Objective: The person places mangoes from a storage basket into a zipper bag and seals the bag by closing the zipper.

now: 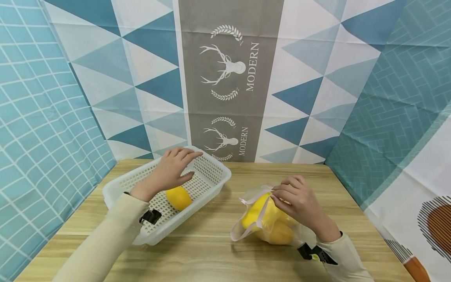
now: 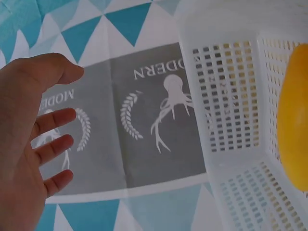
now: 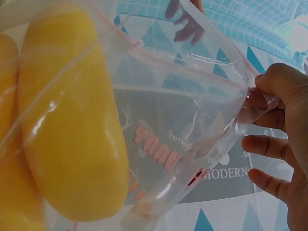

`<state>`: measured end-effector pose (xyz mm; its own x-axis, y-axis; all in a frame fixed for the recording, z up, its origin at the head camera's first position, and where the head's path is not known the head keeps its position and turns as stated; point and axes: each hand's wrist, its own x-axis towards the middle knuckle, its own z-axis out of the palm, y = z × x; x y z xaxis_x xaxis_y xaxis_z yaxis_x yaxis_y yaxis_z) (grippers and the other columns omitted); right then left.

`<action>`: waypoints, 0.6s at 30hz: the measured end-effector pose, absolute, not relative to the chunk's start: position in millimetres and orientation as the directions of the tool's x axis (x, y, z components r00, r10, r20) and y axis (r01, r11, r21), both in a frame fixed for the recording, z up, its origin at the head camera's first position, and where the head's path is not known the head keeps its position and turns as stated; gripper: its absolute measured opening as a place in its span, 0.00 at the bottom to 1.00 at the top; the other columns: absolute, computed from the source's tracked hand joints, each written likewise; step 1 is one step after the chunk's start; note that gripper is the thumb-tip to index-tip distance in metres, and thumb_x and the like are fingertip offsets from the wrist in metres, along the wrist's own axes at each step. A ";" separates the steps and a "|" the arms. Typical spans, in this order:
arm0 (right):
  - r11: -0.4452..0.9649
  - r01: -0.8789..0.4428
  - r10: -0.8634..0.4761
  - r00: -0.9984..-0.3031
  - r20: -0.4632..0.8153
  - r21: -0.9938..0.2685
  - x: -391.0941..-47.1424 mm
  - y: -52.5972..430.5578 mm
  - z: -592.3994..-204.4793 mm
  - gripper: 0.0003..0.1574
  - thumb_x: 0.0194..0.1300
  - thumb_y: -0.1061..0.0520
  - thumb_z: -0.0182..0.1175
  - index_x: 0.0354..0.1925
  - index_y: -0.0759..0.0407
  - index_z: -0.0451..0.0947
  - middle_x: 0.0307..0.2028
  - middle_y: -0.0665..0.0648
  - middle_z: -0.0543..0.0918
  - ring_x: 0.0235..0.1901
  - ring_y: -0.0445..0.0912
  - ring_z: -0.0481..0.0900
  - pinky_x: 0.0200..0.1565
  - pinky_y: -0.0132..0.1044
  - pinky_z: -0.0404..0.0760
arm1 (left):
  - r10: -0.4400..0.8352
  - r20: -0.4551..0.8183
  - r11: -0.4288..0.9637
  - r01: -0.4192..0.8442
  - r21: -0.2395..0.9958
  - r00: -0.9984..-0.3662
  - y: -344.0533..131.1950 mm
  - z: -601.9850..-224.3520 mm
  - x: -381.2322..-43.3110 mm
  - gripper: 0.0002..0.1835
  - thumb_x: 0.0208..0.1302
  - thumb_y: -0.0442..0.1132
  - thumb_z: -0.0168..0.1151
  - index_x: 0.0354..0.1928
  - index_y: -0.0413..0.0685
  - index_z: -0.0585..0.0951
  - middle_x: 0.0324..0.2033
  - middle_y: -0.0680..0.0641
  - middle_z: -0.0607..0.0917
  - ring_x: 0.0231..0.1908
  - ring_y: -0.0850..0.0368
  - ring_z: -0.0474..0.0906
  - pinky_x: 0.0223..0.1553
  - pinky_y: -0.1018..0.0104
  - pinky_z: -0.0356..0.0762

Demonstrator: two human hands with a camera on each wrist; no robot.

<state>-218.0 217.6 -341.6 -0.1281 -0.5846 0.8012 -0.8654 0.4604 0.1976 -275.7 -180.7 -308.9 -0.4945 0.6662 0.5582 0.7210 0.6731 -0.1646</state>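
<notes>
My left hand [image 1: 171, 167] is held over the white basket [image 1: 220, 187], fingers spread and nothing in them. Below it, on the basket's perforated floor, lies a smooth yellow oval fruit [image 1: 178, 198], seen also in the left wrist view as a yellow shape [image 2: 294, 120] at the right edge. With thumb and forefinger my right hand [image 1: 297, 197] pinches the edge of a clear plastic zip bag [image 3: 192, 96] with a pink strip along its mouth. Inside the bag are a long yellow fruit [image 3: 72, 120] and a more orange one [image 1: 280, 234]. The bag's mouth gapes toward the basket.
Basket and bag stand on a light wood-grain table [image 1: 197, 250], the basket at left and the bag at right. A patterned cloth wall [image 1: 230, 98] closes off the back, with blue tiled cloth [image 1: 42, 129] on the left side. Each wrist carries a small black camera.
</notes>
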 end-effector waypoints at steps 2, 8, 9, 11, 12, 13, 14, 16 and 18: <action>0.462 -0.865 -0.585 -0.131 0.800 0.196 -218.0 217.9 -341.7 0.24 0.77 0.49 0.50 0.31 0.58 0.85 0.30 0.52 0.86 0.33 0.50 0.77 0.44 0.44 0.70 | 0.661 0.522 0.689 0.711 -0.139 -0.539 -185.8 -309.4 -278.7 0.33 0.58 0.39 0.69 0.66 0.45 0.72 0.55 0.40 0.77 0.56 0.38 0.69 0.52 0.38 0.64; 0.462 -0.864 -0.585 -0.126 0.801 0.202 -217.7 217.9 -341.6 0.24 0.77 0.49 0.50 0.31 0.58 0.85 0.30 0.52 0.86 0.33 0.50 0.77 0.44 0.45 0.71 | 0.646 0.399 0.732 0.677 -0.079 -0.651 -196.4 -311.4 -287.2 0.37 0.60 0.42 0.69 0.71 0.47 0.67 0.60 0.39 0.73 0.62 0.37 0.64 0.58 0.34 0.58; 0.461 -0.863 -0.585 -0.123 0.802 0.204 -217.7 217.8 -341.7 0.24 0.77 0.49 0.50 0.31 0.58 0.85 0.30 0.52 0.86 0.32 0.50 0.77 0.43 0.45 0.71 | 0.645 0.384 0.734 0.675 -0.073 -0.660 -197.8 -312.4 -288.7 0.37 0.60 0.42 0.69 0.71 0.47 0.67 0.61 0.38 0.73 0.62 0.37 0.63 0.58 0.34 0.57; 0.462 -0.863 -0.585 -0.121 0.802 0.207 -217.6 217.8 -341.8 0.24 0.77 0.49 0.50 0.31 0.58 0.86 0.30 0.52 0.86 0.32 0.49 0.77 0.43 0.45 0.71 | 0.643 0.362 0.737 0.673 -0.055 -0.675 -200.5 -315.1 -291.2 0.38 0.60 0.42 0.69 0.71 0.46 0.66 0.61 0.38 0.72 0.62 0.37 0.62 0.59 0.34 0.55; 0.460 -0.863 -0.586 -0.119 0.802 0.209 -217.7 217.7 -341.8 0.24 0.77 0.49 0.51 0.31 0.58 0.86 0.30 0.52 0.86 0.32 0.49 0.77 0.43 0.46 0.71 | 0.640 0.353 0.740 0.671 -0.046 -0.682 -201.9 -316.7 -292.4 0.39 0.60 0.42 0.69 0.72 0.46 0.66 0.61 0.37 0.71 0.62 0.37 0.62 0.60 0.34 0.54; 0.459 -0.863 -0.586 -0.117 0.802 0.210 -217.7 217.7 -341.9 0.24 0.77 0.49 0.51 0.31 0.59 0.86 0.30 0.52 0.86 0.32 0.49 0.77 0.43 0.46 0.71 | 0.638 0.343 0.742 0.669 -0.037 -0.689 -203.4 -318.5 -293.6 0.39 0.59 0.42 0.69 0.72 0.46 0.65 0.62 0.37 0.71 0.63 0.37 0.61 0.60 0.34 0.53; 0.459 -0.863 -0.586 -0.116 0.802 0.211 -217.7 217.7 -341.9 0.24 0.77 0.49 0.51 0.31 0.59 0.86 0.30 0.52 0.86 0.32 0.49 0.77 0.43 0.46 0.71 | 0.635 0.333 0.745 0.667 -0.026 -0.697 -204.8 -320.0 -294.3 0.39 0.59 0.42 0.70 0.72 0.46 0.65 0.62 0.37 0.71 0.63 0.37 0.61 0.61 0.34 0.52; 0.458 -0.864 -0.586 -0.115 0.802 0.211 -217.8 217.8 -341.9 0.24 0.77 0.50 0.51 0.31 0.59 0.86 0.30 0.52 0.86 0.32 0.49 0.77 0.43 0.46 0.71 | 0.626 0.305 0.754 0.656 -0.005 -0.717 -207.3 -322.8 -295.2 0.41 0.58 0.42 0.71 0.72 0.46 0.65 0.63 0.37 0.69 0.63 0.36 0.61 0.61 0.34 0.50; 0.458 -0.864 -0.588 -0.116 0.801 0.211 -218.0 218.0 -341.6 0.24 0.77 0.49 0.51 0.31 0.59 0.86 0.30 0.52 0.86 0.32 0.49 0.77 0.43 0.46 0.72 | 0.616 0.276 0.765 0.644 0.012 -0.737 -209.7 -325.6 -295.8 0.43 0.55 0.42 0.72 0.72 0.47 0.64 0.63 0.36 0.68 0.64 0.35 0.60 0.61 0.33 0.50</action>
<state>-218.0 218.0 -341.6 -0.1160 -0.5876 0.8008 -0.8639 0.4576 0.2106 -295.8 -209.7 -325.6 -0.7374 0.6164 0.2761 0.6439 0.7650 0.0119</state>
